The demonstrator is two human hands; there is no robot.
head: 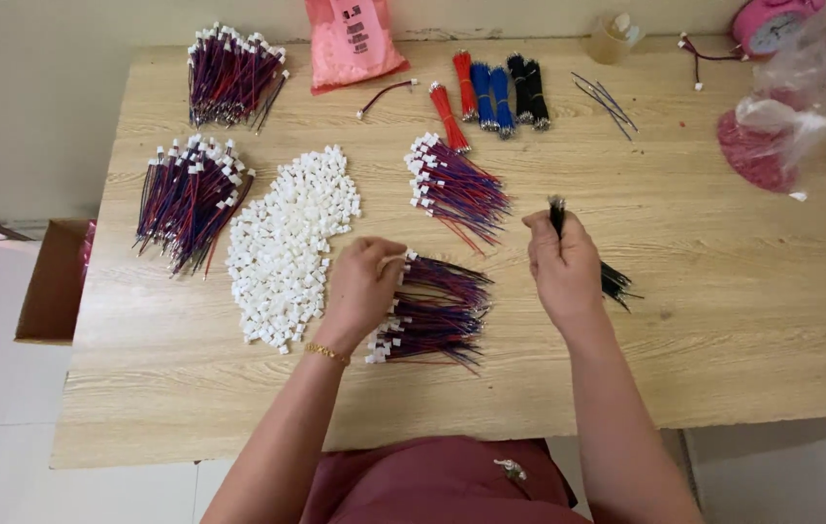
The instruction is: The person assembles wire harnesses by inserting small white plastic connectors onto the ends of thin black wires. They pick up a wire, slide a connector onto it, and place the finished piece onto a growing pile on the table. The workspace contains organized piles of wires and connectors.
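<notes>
Matt wood-grain table (723, 320) (pale laminate); glossy white plastic connectors (287, 243).

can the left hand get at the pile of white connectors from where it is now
Probably yes. The left hand sits at the right edge of the pile of white connectors, with only bare table between them. Its fingers seem to pinch something small already, which may hinder picking up more.

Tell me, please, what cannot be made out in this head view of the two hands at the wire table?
- Left hand: whatever its fingertips pinch is too small to tell.
- Black wire bundle: its middle is hidden inside the right hand.
- Pink round object: cut off by the top edge.
- Clear plastic bag: contents blurred behind the film.
</notes>
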